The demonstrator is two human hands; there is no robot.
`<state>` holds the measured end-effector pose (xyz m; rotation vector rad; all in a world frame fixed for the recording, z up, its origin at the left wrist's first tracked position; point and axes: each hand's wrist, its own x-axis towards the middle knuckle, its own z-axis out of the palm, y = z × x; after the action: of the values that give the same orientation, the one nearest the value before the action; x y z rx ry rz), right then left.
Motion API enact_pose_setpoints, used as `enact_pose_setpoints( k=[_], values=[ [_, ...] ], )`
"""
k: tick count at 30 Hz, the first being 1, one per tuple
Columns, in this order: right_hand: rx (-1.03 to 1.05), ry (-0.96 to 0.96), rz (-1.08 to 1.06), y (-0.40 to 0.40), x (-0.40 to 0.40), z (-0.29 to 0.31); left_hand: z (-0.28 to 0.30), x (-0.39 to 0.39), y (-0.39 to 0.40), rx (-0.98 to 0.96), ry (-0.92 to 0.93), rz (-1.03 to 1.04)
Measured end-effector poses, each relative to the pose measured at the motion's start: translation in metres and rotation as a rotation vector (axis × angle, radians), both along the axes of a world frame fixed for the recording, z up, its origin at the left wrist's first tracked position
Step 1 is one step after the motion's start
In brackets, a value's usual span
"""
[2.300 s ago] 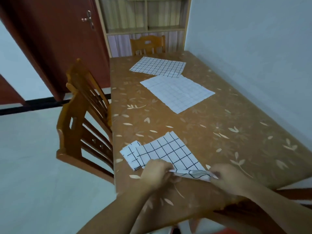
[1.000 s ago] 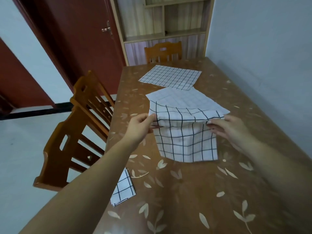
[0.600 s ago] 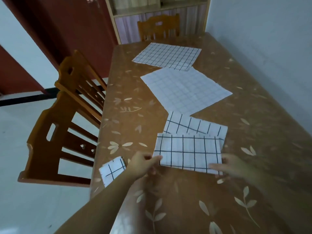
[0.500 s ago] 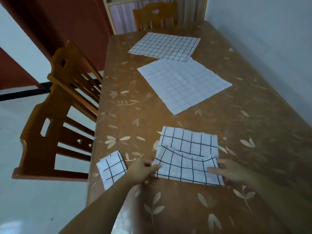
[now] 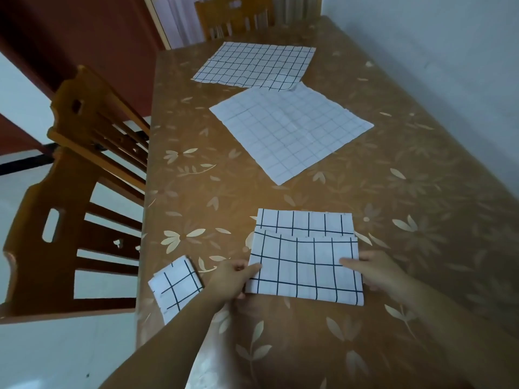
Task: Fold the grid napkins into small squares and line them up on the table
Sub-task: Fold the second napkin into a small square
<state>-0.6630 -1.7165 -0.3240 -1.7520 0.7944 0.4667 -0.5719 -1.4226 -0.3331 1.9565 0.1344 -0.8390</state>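
Observation:
A white napkin with a black grid point(image 5: 304, 265) lies near the front of the brown leaf-patterned table point(image 5: 421, 220), its near half doubled over so a strip of the lower layer shows behind. My left hand point(image 5: 231, 279) pinches its left edge. My right hand point(image 5: 375, 272) rests fingers on its right edge. A small folded square napkin point(image 5: 177, 286) lies at the front left corner. Two unfolded napkins lie farther back: a pale one point(image 5: 290, 130) in the middle and a dark-lined one point(image 5: 255, 64) at the far end.
Two wooden chairs point(image 5: 73, 197) stand along the table's left side and another chair point(image 5: 233, 16) at the far end. A grey wall runs along the right edge. A red door and a shelf unit stand behind.
The napkin was lifted, then laid down on the table and folded toward me. Since half a second ago the top layer has flattened and both hands stay at its sides.

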Motion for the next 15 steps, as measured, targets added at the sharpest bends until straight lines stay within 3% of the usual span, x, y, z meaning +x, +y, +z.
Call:
enact_pose_setpoints(
  k=[6, 11, 15],
  values=[
    [0.020, -0.031, -0.132, -0.002, 0.007, -0.013, -0.003, 0.012, -0.003, -0.016, 0.062, 0.026],
    [-0.034, -0.184, -0.204, 0.006, 0.008, -0.008, -0.008, 0.015, 0.003, 0.023, 0.187, -0.125],
    [-0.025, -0.267, -0.225, 0.010, 0.012, -0.008, -0.008, 0.023, 0.005, 0.072, 0.182, -0.266]
  ],
)
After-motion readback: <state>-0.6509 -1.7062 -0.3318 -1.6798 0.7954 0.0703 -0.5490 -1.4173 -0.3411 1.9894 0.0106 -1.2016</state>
